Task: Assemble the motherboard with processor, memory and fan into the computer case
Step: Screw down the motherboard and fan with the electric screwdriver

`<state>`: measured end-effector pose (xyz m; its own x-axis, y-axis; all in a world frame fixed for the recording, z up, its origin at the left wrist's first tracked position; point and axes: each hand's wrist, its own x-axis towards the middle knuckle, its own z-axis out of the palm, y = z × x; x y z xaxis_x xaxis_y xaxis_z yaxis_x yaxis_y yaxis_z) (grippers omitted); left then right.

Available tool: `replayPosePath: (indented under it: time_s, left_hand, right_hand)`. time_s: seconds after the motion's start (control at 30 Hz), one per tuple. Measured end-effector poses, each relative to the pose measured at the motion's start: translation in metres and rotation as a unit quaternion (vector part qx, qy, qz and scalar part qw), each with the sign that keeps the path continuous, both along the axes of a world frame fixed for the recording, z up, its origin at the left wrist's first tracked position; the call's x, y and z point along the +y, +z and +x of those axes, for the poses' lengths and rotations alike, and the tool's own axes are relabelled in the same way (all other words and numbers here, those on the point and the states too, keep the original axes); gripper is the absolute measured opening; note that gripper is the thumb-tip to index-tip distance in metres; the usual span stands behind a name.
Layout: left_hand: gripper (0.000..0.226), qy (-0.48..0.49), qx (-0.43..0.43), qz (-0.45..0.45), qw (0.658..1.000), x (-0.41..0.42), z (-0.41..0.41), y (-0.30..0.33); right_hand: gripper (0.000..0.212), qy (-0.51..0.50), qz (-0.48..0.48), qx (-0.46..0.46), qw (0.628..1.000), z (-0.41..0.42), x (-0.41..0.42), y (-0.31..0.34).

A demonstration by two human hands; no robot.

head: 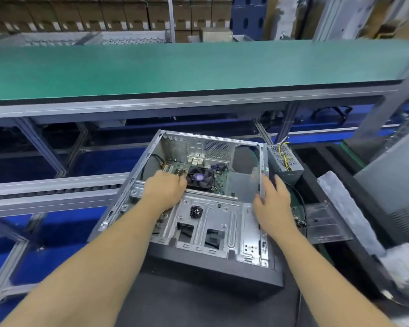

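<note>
Head view looked down on an open computer case (198, 227) lying on its side on a dark tabletop (198, 300), its open face turned up. Deep inside the case, toward its far wall, sat the motherboard (219, 182) with a black fan (199, 178) mounted on it; the fan hub showed a pale purple centre. The processor and memory could not be made out under the fan and the blur.

Left hand (164, 188) reached into the case and rested at the near left edge of the fan, its grip curled with the fingertips touching the fan's frame; whether the fingers truly clasped the frame could not be told. Right hand (273, 204) lay against the right wall of the case, its grip apart, fingers straight and spread along the wall's outer edge.

On the metal drive bracket nearer the camera than the fan, a small black bundle (196, 211) rested. Just beyond the case's far right corner stood a grey power supply (285, 161) with yellow and black wires (284, 149) rising from it. Right of the case lay a clear plastic tray (326, 223) and a strip of grey foam (345, 204). Behind the case ran a green conveyor belt (187, 67) on a grey metal frame, with stacked brown cartons (80, 15) farther back.
</note>
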<state>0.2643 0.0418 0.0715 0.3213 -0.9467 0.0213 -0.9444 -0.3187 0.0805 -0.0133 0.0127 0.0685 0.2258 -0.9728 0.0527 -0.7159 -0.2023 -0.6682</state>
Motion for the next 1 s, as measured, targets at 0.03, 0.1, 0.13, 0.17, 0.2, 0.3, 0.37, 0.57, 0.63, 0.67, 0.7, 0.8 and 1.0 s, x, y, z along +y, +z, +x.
replayPosePath:
  time_s: [0.03, 0.1, 0.13, 0.17, 0.2, 0.3, 0.37, 0.57, 0.63, 0.67, 0.7, 0.8, 1.0]
  left_hand:
    - [0.043, -0.007, -0.021, -0.006, 1.0, 0.002, -0.001, -0.001]
    - [0.046, -0.011, -0.032, -0.01, 0.999, 0.003, -0.006, -0.003]
    - [0.048, -0.005, -0.027, -0.009, 1.0, 0.004, -0.009, -0.002]
    - [0.048, 0.005, -0.019, -0.005, 1.0, 0.004, -0.01, -0.001]
    - [0.048, 0.016, -0.01, 0.001, 1.0, 0.004, -0.01, 0.0]
    - [0.045, 0.049, 0.001, 0.04, 0.998, 0.007, -0.019, 0.008]
    - [0.043, 0.055, 0.001, 0.077, 0.996, 0.013, -0.032, 0.007]
    - [0.04, 0.055, 0.049, 0.111, 0.991, 0.027, -0.05, 0.009]
    - [0.036, 0.032, 0.057, 0.091, 0.994, 0.029, -0.05, 0.011]
    - [0.035, 0.024, 0.058, 0.073, 0.995, 0.031, -0.052, 0.012]
    - [0.035, 0.018, 0.056, 0.06, 0.996, 0.034, -0.053, 0.01]
    - [0.041, 0.029, 0.076, 0.056, 0.995, 0.039, -0.051, 0.004]
    - [0.042, 0.054, 0.121, 0.098, 0.986, 0.031, -0.044, 0.003]
  right_hand:
    - [0.059, -0.043, 0.064, -0.031, 0.997, 0.003, 0.007, -0.002]
    - [0.065, -0.081, 0.124, -0.05, 0.988, 0.008, 0.007, -0.003]
    - [0.065, -0.079, 0.122, -0.036, 0.989, 0.009, 0.004, -0.002]
    - [0.063, -0.072, 0.111, -0.015, 0.991, 0.009, 0.001, 0.001]
    - [0.061, -0.065, 0.099, 0.001, 0.993, 0.009, -0.003, 0.004]
    - [0.057, -0.022, 0.094, 0.014, 0.995, -0.001, -0.022, 0.005]
    - [0.058, 0.004, 0.102, -0.002, 0.995, -0.014, -0.033, 0.008]
    - [0.063, 0.026, 0.111, -0.02, 0.993, -0.034, -0.043, 0.006]
    - [0.062, 0.032, 0.113, -0.02, 0.993, -0.034, -0.041, 0.006]
    - [0.061, 0.029, 0.112, -0.02, 0.993, -0.034, -0.039, 0.008]
    - [0.061, 0.024, 0.113, -0.022, 0.993, -0.035, -0.037, 0.008]
    - [0.058, 0.014, 0.106, -0.031, 0.994, -0.041, -0.025, 0.002]
    - [0.041, -0.075, 0.131, -0.149, 0.977, -0.065, -0.044, 0.003]
